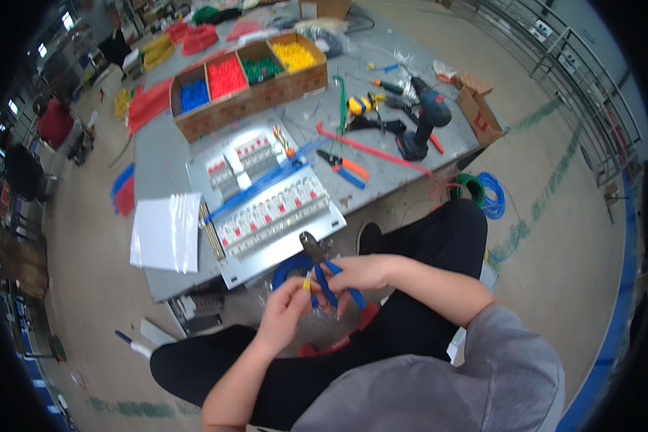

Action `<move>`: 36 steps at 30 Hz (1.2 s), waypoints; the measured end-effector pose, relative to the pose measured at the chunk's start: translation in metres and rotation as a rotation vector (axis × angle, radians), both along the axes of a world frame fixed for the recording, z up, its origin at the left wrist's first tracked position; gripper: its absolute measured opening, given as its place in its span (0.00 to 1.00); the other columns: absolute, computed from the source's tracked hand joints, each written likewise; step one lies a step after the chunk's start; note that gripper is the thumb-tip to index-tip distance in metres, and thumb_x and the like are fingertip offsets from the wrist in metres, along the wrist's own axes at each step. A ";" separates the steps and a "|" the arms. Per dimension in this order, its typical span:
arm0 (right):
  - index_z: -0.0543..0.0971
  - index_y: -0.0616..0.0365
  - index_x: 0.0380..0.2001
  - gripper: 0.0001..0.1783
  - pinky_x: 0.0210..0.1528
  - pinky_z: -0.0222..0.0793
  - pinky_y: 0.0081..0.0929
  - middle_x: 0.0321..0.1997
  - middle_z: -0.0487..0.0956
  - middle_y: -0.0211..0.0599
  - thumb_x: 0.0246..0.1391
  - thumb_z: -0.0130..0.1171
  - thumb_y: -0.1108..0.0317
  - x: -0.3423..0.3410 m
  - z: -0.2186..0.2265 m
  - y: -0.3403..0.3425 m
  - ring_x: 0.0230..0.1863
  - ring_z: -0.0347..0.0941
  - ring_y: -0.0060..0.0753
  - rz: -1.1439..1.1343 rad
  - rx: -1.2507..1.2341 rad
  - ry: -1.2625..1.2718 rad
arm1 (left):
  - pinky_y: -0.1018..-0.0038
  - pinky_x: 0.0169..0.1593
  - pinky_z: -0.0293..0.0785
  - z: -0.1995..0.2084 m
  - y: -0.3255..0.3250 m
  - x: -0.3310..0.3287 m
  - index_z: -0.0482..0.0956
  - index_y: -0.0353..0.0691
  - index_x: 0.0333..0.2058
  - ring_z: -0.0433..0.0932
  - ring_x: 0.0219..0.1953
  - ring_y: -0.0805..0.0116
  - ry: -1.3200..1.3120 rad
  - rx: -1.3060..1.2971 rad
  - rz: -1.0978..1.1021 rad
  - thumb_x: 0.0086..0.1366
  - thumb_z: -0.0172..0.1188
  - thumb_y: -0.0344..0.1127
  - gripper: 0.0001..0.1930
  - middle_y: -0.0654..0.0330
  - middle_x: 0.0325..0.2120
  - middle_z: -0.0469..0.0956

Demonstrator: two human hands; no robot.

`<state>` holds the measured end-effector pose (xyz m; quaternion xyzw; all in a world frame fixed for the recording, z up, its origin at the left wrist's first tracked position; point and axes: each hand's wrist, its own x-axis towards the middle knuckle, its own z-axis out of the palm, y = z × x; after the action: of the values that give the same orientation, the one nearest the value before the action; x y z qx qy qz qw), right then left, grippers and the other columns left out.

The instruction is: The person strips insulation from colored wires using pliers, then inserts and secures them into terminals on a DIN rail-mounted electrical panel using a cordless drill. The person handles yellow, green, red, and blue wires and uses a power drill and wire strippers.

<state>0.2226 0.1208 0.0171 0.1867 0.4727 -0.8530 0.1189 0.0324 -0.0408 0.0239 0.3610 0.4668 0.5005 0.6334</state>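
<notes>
Seated person, both hands low centre of the head view. Right hand [363,273] fingers clamped round the blue handles of a pair of blue-handled pliers [322,268], tool head pointing to 11 o'clock. Left hand [286,308] at 7 o'clock of the tool, thumb and forefinger pinched together on a small yellow piece [307,284], likely a wire end or terminal, too small to tell. To do it well, judged: keep the piece square to the jaws, steady pinch close to the tip, one firm squeeze.

Counts, going out: one blue wire coil [288,268] just behind the hands, one metal panel [266,194] with roughly three rows of breakers at 12 o'clock, one white sheet [165,232] at 10, one orange-handled cutter [342,168], one cordless drill [425,119] at 1 o'clock, one divided cardboard box [248,83] with four compartments: blue, red, green, yellow
</notes>
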 end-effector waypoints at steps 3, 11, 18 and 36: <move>0.73 0.65 0.56 0.18 0.52 0.86 0.41 0.50 0.79 0.44 0.64 0.51 0.71 0.009 0.005 -0.002 0.53 0.82 0.41 0.051 -0.123 0.013 | 0.81 0.39 0.64 -0.001 0.007 0.000 0.81 0.35 0.49 0.68 0.34 0.83 0.128 0.005 -0.034 0.80 0.57 0.42 0.15 0.68 0.35 0.78; 0.72 0.62 0.52 0.14 0.48 0.86 0.36 0.45 0.78 0.40 0.65 0.53 0.70 0.006 0.008 -0.012 0.47 0.83 0.35 0.139 0.103 -0.084 | 0.75 0.49 0.78 0.016 0.003 -0.003 0.77 0.30 0.50 0.86 0.40 0.70 0.219 0.063 -0.155 0.81 0.53 0.34 0.11 0.57 0.34 0.87; 0.71 0.58 0.55 0.16 0.47 0.83 0.32 0.41 0.80 0.37 0.66 0.55 0.67 -0.003 0.025 -0.015 0.44 0.83 0.30 0.255 0.378 -0.193 | 0.77 0.41 0.74 0.015 0.001 -0.006 0.79 0.30 0.47 0.78 0.33 0.77 0.358 0.073 -0.150 0.78 0.59 0.33 0.09 0.59 0.30 0.83; 0.76 0.58 0.48 0.14 0.41 0.74 0.45 0.33 0.83 0.48 0.62 0.57 0.65 -0.001 0.038 -0.022 0.37 0.82 0.54 0.237 0.777 -0.154 | 0.77 0.33 0.65 0.013 -0.004 0.000 0.82 0.33 0.43 0.68 0.26 0.78 0.450 0.091 -0.110 0.77 0.59 0.41 0.14 0.65 0.24 0.76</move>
<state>0.2214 0.0985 0.0555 0.2254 0.7673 -0.5752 0.1720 0.0321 -0.0446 0.0371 0.5164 0.5529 0.3927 0.5229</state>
